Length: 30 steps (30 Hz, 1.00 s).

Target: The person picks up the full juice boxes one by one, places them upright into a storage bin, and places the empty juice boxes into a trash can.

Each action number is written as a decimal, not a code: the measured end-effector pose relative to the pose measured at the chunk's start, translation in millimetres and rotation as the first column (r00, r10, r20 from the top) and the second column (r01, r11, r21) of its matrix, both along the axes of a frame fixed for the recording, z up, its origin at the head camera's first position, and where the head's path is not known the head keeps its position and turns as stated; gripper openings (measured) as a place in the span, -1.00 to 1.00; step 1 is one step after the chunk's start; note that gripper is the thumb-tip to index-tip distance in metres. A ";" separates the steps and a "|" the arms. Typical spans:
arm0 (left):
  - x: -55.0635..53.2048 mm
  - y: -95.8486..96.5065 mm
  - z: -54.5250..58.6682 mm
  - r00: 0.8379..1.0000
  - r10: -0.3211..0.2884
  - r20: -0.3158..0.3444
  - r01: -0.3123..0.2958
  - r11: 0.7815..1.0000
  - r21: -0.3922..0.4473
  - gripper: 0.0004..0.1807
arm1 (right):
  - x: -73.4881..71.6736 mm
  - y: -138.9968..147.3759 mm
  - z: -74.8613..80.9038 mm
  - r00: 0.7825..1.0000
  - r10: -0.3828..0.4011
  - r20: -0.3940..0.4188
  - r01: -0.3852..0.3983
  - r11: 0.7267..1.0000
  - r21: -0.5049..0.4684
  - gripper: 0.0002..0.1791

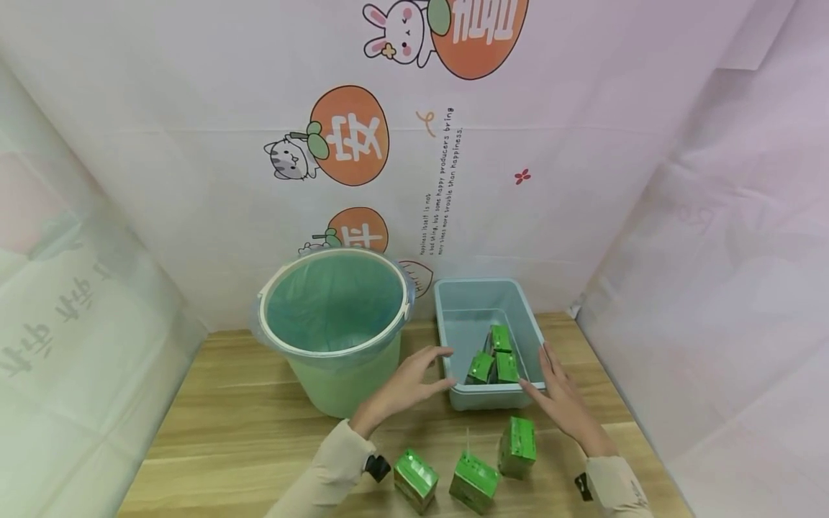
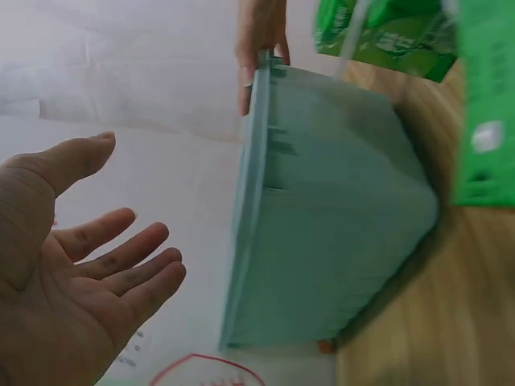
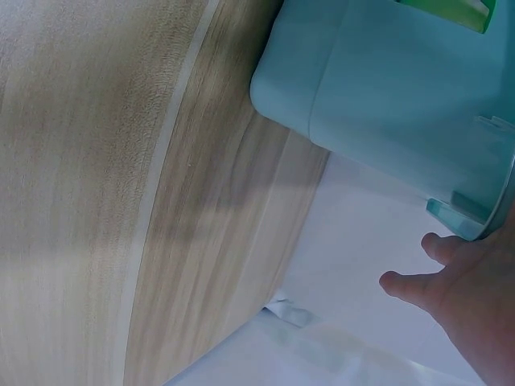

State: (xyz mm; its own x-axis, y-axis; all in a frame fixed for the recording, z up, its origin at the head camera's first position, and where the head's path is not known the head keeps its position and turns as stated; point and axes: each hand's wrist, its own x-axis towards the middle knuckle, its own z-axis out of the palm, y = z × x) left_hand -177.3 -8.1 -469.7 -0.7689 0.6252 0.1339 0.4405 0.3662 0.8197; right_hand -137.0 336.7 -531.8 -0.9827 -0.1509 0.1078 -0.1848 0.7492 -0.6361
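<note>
A light-blue plastic bin (image 1: 476,296) stands on the table with three small green cartons (image 1: 481,365) inside it. My left hand (image 1: 409,385) is beside the bin's left rim, thumb and fingers spread apart, nothing between them. In the left wrist view that hand (image 2: 96,273) shows its palm, with a gap between it and the bin (image 2: 338,209). My right hand (image 1: 563,403) is at the bin's near right corner, its thumb over the rim and its fingers along the outer side. From the right wrist view, its extended fingertips (image 3: 402,285) lie right by the rim.
Three more green cartons (image 1: 476,480) stand on the wooden table (image 1: 214,417) in front of the bin. A round pale-green bucket (image 1: 350,378) with a white ring and a bag lining stands left of the bin. Printed white cloth (image 1: 557,93) hangs behind and at both sides.
</note>
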 end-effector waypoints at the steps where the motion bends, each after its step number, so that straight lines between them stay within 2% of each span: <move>1: 3.4 -3.6 -4.1 1.000 0.007 0.013 -0.008 1.000 0.008 -0.35 | 0.0 -0.1 0.2 1.000 0.000 0.001 0.000 1.000 -0.002 0.03; 8: 18.5 -20.3 -30.3 0.996 0.055 0.068 -0.058 0.998 0.037 -0.31 | 0.0 0.1 0.9 1.000 -0.005 0.006 0.005 1.000 -0.011 0.03; 16: 29.0 -27.4 -57.0 0.989 0.050 0.139 -0.058 0.997 0.054 -0.30 | 0.9 -1.1 0.0 1.000 -0.003 0.005 0.003 1.000 -0.014 0.02; 20: 35.5 -30.1 -67.4 0.983 0.048 0.180 -0.057 0.997 0.043 -0.26 | 0.3 -1.2 -1.7 1.000 0.000 0.009 0.000 1.000 -0.016 0.02; 26: 44.8 -33.7 -81.6 0.972 0.019 0.233 -0.044 0.994 0.100 -0.21 | -0.3 -1.0 -1.2 1.000 -0.005 0.009 0.005 1.000 -0.003 0.02; 30: 50.5 -34.7 -88.8 0.973 0.015 0.231 -0.040 0.994 0.105 -0.19 | 0.1 -1.2 -0.6 1.000 -0.009 0.003 0.009 1.000 -0.005 0.02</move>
State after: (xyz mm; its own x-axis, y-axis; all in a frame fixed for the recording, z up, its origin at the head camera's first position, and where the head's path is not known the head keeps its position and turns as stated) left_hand -126.9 -42.8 -558.5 -0.8038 0.5946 0.0174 0.2267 0.2791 0.9331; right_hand -136.9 335.5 -532.4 -0.9843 -0.1418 0.1052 -0.1762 0.7475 -0.6405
